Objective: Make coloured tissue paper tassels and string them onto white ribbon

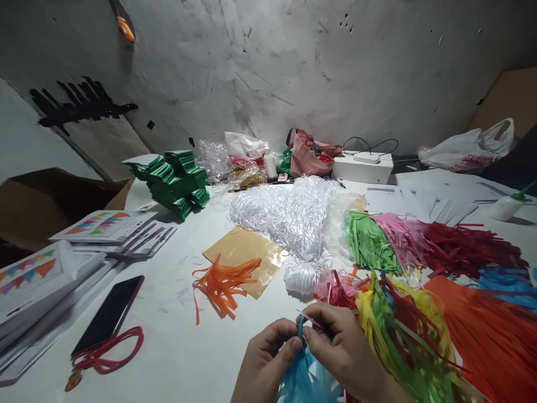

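Note:
Low in the head view, a light-blue tassel (pixel 308 378) hangs between my two hands. My left hand (pixel 272 352) pinches its narrow top between thumb and forefinger. Against the other side of that top, my right hand (pixel 339 341) is closed, with a thin white ribbon (pixel 309 318) between thumb and fingers. The blue strips fan out below my fingers, and part of them is cut off by the frame edge. Beyond my hands lies a bundle of white ribbon (pixel 306 274), joined to a loose white heap (pixel 289 210). Mixed yellow and green tassels (pixel 386 319) lie beside my right hand.
An orange tassel (pixel 224 285) rests partly on a tan plastic-covered sheet (pixel 251 252). At left are a phone (pixel 109 313) with a red strap, printed sheets (pixel 100 226) and green stacked pieces (pixel 174 182). Red-orange strips (pixel 482 336) and a glue bottle (pixel 505 207) lie right.

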Tool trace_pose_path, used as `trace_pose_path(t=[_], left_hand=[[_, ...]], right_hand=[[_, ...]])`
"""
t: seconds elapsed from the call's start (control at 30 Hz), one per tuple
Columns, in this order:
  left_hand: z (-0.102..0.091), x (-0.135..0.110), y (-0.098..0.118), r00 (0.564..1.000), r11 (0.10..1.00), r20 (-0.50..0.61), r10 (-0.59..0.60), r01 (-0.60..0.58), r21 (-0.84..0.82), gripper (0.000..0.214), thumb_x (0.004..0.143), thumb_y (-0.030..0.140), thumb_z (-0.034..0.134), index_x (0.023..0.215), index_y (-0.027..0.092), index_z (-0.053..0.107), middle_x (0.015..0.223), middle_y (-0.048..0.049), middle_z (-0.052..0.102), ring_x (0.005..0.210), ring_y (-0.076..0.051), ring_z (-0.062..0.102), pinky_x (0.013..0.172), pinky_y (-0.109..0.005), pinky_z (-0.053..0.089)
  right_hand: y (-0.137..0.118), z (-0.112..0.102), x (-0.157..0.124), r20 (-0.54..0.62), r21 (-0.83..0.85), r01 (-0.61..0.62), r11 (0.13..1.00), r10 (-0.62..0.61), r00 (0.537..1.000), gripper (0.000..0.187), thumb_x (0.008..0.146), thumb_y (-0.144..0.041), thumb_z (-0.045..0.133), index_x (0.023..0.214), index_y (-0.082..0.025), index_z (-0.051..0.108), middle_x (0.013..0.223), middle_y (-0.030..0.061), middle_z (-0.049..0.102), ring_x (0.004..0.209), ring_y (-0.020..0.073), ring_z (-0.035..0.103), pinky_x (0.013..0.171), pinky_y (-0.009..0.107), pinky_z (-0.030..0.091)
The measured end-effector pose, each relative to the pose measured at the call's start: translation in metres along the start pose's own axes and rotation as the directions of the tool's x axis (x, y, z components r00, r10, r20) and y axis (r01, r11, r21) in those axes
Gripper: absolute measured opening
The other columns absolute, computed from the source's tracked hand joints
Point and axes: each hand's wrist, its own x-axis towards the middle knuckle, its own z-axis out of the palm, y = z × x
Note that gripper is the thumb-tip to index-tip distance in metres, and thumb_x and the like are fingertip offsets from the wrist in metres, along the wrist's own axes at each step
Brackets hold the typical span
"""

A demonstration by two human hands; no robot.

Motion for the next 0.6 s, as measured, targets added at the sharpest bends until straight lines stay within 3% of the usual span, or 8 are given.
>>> trace_pose_path(t=[0.33, 0.6], left_hand=[[0.003, 0.000, -0.009, 0.978, 0.951, -0.020, 0.206, -0.195, 0.239, 0.022, 0.083, 0.043, 0.071, 0.079, 0.021, 0.071, 0.080, -0.0045, 0.071, 0.079, -0.022, 0.065, 0.075, -0.028, 0.052], [0.002, 0.000, -0.018, 0.962, 0.931, -0.080, 0.261, -0.229, 0.285, 0.022, 0.084, 0.042, 0.071, 0.077, 0.022, 0.071, 0.079, -0.0049, 0.071, 0.076, -0.022, 0.065, 0.072, -0.027, 0.051]], right_hand=[[0.005, 0.001, 0.002, -0.010, -0.114, -0.042, 0.993, 0.041, 0.999, 0.006, 0.077, -0.020, 0.055, 0.079, -0.018, 0.060, 0.059, -0.0073, 0.038, 0.052, 0.0092, 0.034, 0.049, 0.022, 0.026], [0.016, 0.000, 0.001, 0.019, -0.151, 0.001, 0.989, 0.002, 1.000, 0.010, 0.078, -0.021, 0.056, 0.083, -0.019, 0.064, 0.059, -0.0071, 0.041, 0.053, 0.0097, 0.039, 0.050, 0.022, 0.028]])
